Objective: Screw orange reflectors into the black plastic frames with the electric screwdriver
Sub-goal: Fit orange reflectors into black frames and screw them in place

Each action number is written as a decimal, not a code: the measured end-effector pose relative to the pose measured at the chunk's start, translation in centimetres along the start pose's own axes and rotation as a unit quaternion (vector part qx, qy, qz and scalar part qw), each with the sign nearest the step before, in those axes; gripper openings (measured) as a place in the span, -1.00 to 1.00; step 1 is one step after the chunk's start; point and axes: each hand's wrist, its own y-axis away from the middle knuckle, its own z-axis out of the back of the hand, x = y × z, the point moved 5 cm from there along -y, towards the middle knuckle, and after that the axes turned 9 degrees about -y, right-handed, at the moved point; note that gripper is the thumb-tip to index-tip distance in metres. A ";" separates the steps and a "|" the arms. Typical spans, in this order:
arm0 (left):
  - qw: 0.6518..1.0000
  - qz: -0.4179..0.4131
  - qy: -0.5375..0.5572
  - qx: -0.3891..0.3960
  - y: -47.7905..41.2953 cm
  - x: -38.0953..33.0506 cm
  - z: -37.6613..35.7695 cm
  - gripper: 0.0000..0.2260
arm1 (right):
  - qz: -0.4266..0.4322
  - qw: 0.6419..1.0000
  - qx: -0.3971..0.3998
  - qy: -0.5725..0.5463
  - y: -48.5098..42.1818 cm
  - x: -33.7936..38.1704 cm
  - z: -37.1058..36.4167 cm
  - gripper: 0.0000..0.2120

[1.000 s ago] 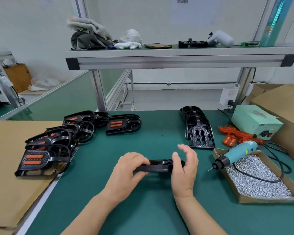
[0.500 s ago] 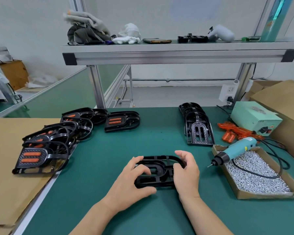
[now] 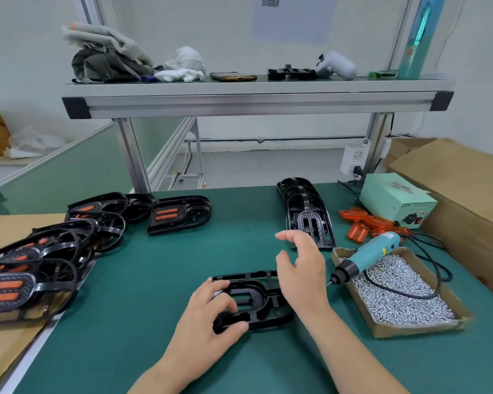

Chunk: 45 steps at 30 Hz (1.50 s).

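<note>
A black plastic frame [image 3: 254, 297] lies flat on the green mat in front of me, no reflector in it. My left hand [image 3: 208, 317] grips its left end, thumb under the near edge and fingers curled over the inner bars. My right hand [image 3: 302, 268] hovers above the frame's right end, fingers loosely spread, holding nothing. The teal electric screwdriver [image 3: 365, 258] rests on the screw box, tip pointing left. Loose orange reflectors [image 3: 367, 224] lie behind it. A stack of bare black frames [image 3: 305, 211] stands at the back.
A cardboard box of silver screws [image 3: 402, 291] sits at the right with the screwdriver's black cable across it. Finished frames with orange reflectors [image 3: 54, 251] pile up at the left. A pale green power unit [image 3: 396, 199] and cardboard cartons stand at far right. A shelf spans overhead.
The frame went from being held on edge between both hands to lying flat on the mat. My right hand has let go and lifted up toward the right; my left hand still holds it.
</note>
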 end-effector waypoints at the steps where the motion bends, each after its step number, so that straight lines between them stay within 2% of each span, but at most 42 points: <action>1: 1.000 0.000 0.001 0.001 -0.2 -0.1 -0.1 -0.82 | 0.001 1.000 0.016 0.026 -1.4 -0.2 0.5 -0.68; 5: 1.000 0.005 0.008 0.007 -0.3 -0.2 -0.2 -0.75 | -0.032 0.979 0.042 0.197 -8.1 -2.2 3.5 -0.72; 7: 1.000 0.008 0.010 0.003 -0.2 -0.2 -0.1 -0.72 | -0.094 0.939 0.072 0.323 -11.4 -4.2 5.3 -0.67; 9: 1.000 0.013 0.017 -0.002 -0.3 -0.1 0.0 -0.78 | -0.169 0.882 0.106 0.427 -13.6 -6.5 7.1 -0.61; 12: 1.000 0.007 0.024 -0.007 -0.4 0.0 0.1 -0.86 | -0.234 0.814 0.159 0.508 -14.8 -9.2 8.7 -0.53; 14: 1.000 0.007 0.026 -0.010 -0.4 0.1 0.1 -0.84 | -0.250 0.786 0.176 0.537 -15.0 -10.4 9.2 -0.51; 23: 0.999 0.017 0.042 -0.006 -0.5 0.2 0.0 -0.79 | -0.220 0.770 0.176 0.573 -15.0 -11.1 9.4 -0.70; 27: 0.999 0.014 0.042 -0.008 -0.5 0.2 0.1 -0.79 | -0.204 0.787 0.128 0.567 -15.2 -11.2 10.1 -0.77; 31: 0.999 0.010 0.041 -0.013 -0.4 0.2 0.1 -0.78 | -0.188 0.844 0.068 0.497 -15.9 -10.2 10.9 -0.85; 35: 0.999 0.005 0.042 -0.018 -0.4 0.1 0.2 -0.78 | -0.164 0.930 0.046 0.327 -15.2 -8.0 10.2 -0.92; 38: 0.999 0.006 0.042 -0.016 -0.4 -0.1 0.2 -0.78 | -0.165 0.974 0.042 0.152 -12.7 -5.4 8.7 -0.80; 41: 0.999 0.010 0.046 -0.015 -0.5 -0.1 0.3 -0.79 | -0.172 0.982 0.078 0.028 -9.5 -2.5 6.7 -0.69; 45: 0.997 0.019 0.075 -0.026 -0.6 -0.3 0.6 -0.80 | -0.163 0.974 0.143 -0.071 -5.5 0.7 3.9 -0.68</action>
